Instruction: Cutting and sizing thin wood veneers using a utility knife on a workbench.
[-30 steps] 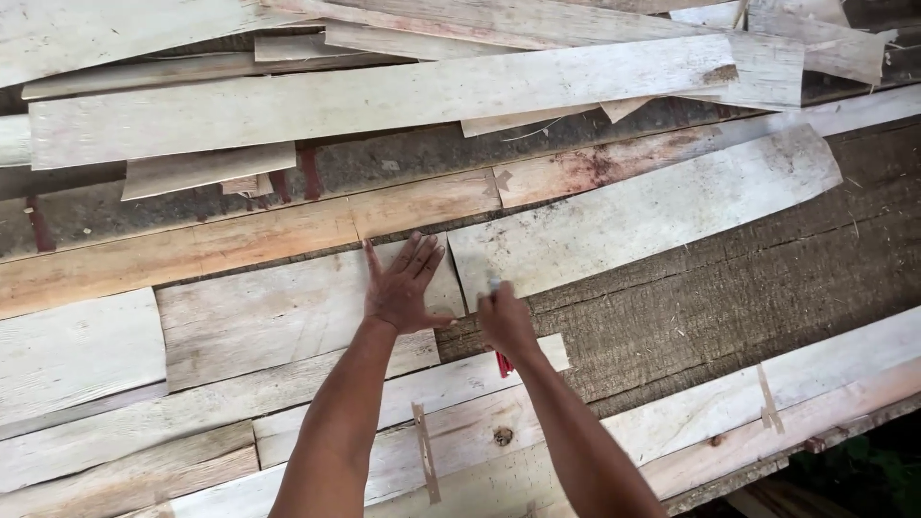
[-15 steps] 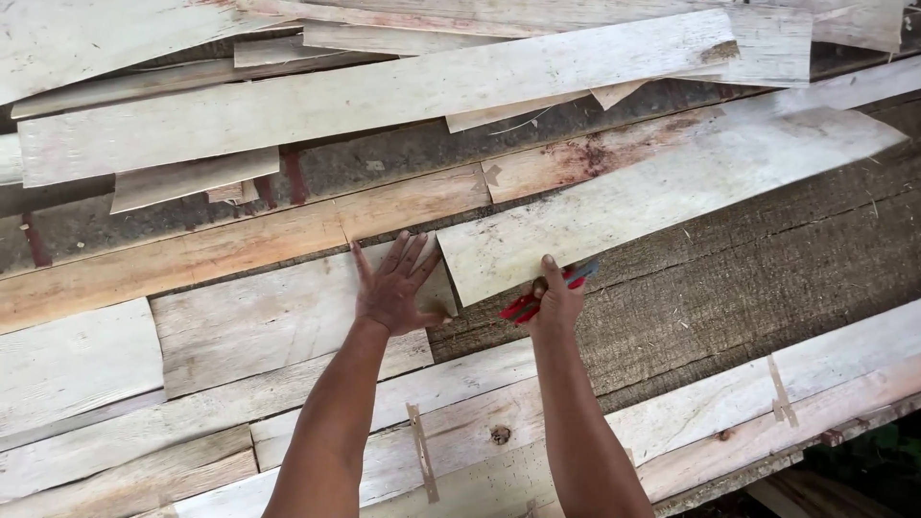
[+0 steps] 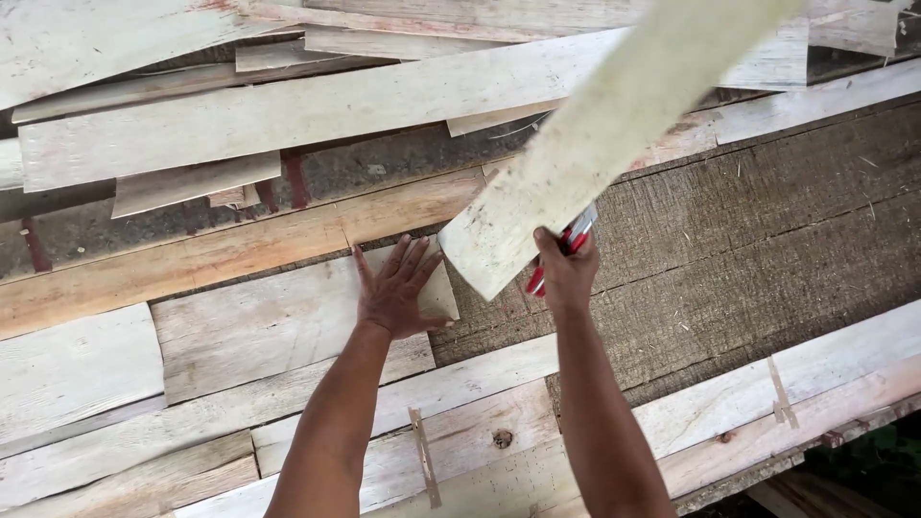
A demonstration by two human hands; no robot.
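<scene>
The left hand (image 3: pixel 395 288) lay flat on a sheet (image 3: pixel 278 321), with a strip (image 3: pixel 240 254) just beyond its fingers. To its right, the right hand (image 3: pixel 566 273) gripped a raised board (image 3: pixel 604 144) and a cutter (image 3: pixel 568 245), above the mat (image 3: pixel 758 249). More strips (image 3: pixel 460 441) lay nearer the person, under both forearms.

Pale veneer sheet (image 3: pixel 614 134): thin wood, matt, rough.

I see a rough grey-brown work surface (image 3: pixel 767 249), coarse and fibrous. Pale veneer sheets (image 3: pixel 288 326) lie flat on it at left, overlapping. Long strips (image 3: pixel 729 422) run along its near edge, more sheets (image 3: pixel 317 105) piled at the far side.
</scene>
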